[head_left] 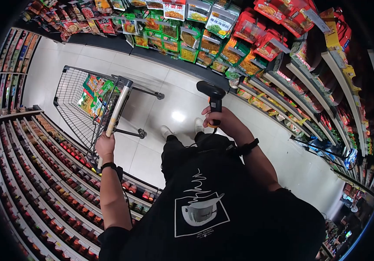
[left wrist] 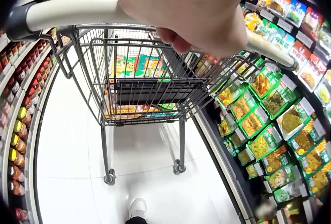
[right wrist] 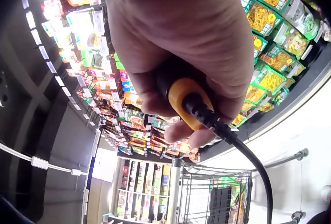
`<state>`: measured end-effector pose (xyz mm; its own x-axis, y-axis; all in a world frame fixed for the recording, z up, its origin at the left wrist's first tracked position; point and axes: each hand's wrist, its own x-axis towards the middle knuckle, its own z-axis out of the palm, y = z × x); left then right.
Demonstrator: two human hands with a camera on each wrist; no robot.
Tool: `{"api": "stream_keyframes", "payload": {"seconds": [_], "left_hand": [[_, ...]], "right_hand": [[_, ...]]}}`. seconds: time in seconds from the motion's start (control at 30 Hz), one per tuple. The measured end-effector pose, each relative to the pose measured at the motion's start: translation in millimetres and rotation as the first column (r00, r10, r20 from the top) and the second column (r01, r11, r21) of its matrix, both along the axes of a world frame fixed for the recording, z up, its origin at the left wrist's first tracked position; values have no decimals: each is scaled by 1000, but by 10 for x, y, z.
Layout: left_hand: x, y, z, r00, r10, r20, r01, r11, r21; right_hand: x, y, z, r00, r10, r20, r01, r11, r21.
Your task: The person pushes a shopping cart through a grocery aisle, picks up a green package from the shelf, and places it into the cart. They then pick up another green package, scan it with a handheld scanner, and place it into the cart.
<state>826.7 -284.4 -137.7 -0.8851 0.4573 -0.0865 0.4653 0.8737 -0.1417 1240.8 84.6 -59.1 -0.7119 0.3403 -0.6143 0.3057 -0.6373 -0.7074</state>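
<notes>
My left hand (head_left: 105,145) grips the near end of the pale handlebar (head_left: 118,108) of a shopping cart (head_left: 71,102). In the left wrist view that hand (left wrist: 189,14) covers the middle of the bar, its fingers wrapped over it. Several colourful food packets (head_left: 95,98), green, yellow and orange, lie in the wire basket. My right hand (head_left: 226,119) holds a black handheld barcode scanner (head_left: 211,91) by its grip, head pointing forward. From the right wrist view, the fingers curl round the grip, whose orange-ended butt (right wrist: 187,99) carries a black cable (right wrist: 243,149).
Shelves of jars (head_left: 43,174) run along the left. Hanging packets (head_left: 187,39) fill the rack ahead, and stepped shelves (head_left: 317,95) stand at the right. The pale tiled floor (head_left: 152,71) lies between them, with the cart's rear wheels (head_left: 141,133) near the person's shoes (head_left: 166,131).
</notes>
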Motion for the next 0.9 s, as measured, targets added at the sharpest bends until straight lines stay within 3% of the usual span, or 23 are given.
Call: {"api": "stream_keyframes", "payload": {"seconds": [0.57, 0.9], "left_hand": [[-50, 23, -17, 1000, 5, 2, -5, 998, -70], [-51, -6, -73, 1000, 13, -6, -14, 997, -72]], "right_hand": [[3, -63, -179, 997, -73, -32, 70, 994, -90], [-4, -42, -207, 999, -22, -23, 21, 998, -65]]}}
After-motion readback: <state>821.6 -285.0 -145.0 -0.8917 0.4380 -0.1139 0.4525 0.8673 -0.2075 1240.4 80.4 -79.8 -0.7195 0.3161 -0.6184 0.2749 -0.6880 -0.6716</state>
